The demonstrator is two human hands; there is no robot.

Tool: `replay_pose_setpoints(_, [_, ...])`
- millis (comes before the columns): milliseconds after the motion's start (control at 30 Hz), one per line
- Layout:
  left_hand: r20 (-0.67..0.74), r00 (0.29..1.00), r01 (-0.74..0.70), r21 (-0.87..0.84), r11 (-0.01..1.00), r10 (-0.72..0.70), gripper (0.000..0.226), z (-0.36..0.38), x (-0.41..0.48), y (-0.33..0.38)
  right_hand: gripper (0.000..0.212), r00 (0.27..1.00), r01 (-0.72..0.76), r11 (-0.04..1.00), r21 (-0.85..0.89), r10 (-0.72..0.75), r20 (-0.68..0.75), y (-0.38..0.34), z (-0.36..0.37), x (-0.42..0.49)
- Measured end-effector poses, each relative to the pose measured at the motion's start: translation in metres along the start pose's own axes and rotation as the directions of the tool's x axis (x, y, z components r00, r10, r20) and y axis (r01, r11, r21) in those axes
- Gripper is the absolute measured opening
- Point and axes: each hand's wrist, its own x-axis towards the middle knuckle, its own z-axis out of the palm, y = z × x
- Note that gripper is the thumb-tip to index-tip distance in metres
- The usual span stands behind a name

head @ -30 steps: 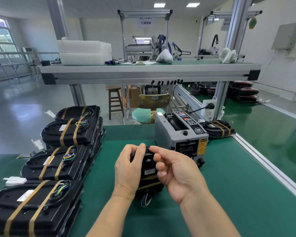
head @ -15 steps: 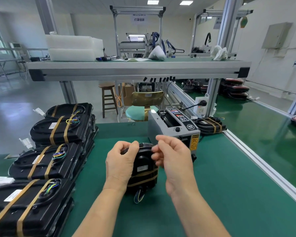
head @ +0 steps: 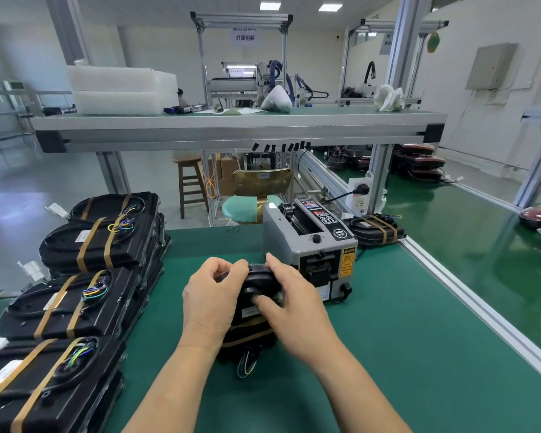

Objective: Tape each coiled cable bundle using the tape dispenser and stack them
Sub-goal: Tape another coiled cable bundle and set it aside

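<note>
Two hands close on one cable bundle [head: 258, 284], which stands on its near end at the middle of the desk [head: 388, 339]. Its long axis rises and leans away from the person, with loose wire ends at the bottom. Tan tape crosses its lower half. The left hand [head: 213, 295] curls its fingers over the upper left edge. The right hand [head: 294, 304] wraps the right side, thumb pressed on the near face. Just beyond the bundle, toward the far edge and slightly right, sits the tape dispenser [head: 313, 245], its outlet facing the bundle, so the right hand is nearer to it. Stacks of taped bundles [head: 85, 242] line the left edge, on the left hand's side. If the wrapping is judged complete, the bundle must travel leftward and be laid flat.
</note>
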Motion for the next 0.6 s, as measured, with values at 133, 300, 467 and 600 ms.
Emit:
replay_pose_setpoints(133, [0.016,1.0,0.015,0.113,0.993,-0.016,0.034,0.001,0.0,0.007,0.068,1.0,0.023,0.999,-0.025,-0.023,-0.005,0.001,0.001,0.002])
replay_pose_setpoints(300, [0.063,0.993,0.086,0.24,0.967,-0.104,0.053,0.001,0.003,0.016,0.067,1.0,0.031,0.999,-0.007,-0.031,0.001,0.004,0.001,0.003])
replay_pose_setpoints(467, [0.182,0.974,-0.218,0.578,0.786,0.137,0.049,0.003,0.004,0.025,0.056,1.0,0.017,0.999,0.045,-0.016,-0.014,0.006,0.001,0.005])
replay_pose_setpoints(600, [0.491,0.849,-0.516,0.693,0.504,0.195,0.049,-0.002,0.001,0.035,0.083,0.989,-0.148,0.95,0.276,0.14,0.045,0.016,0.001,0.006])
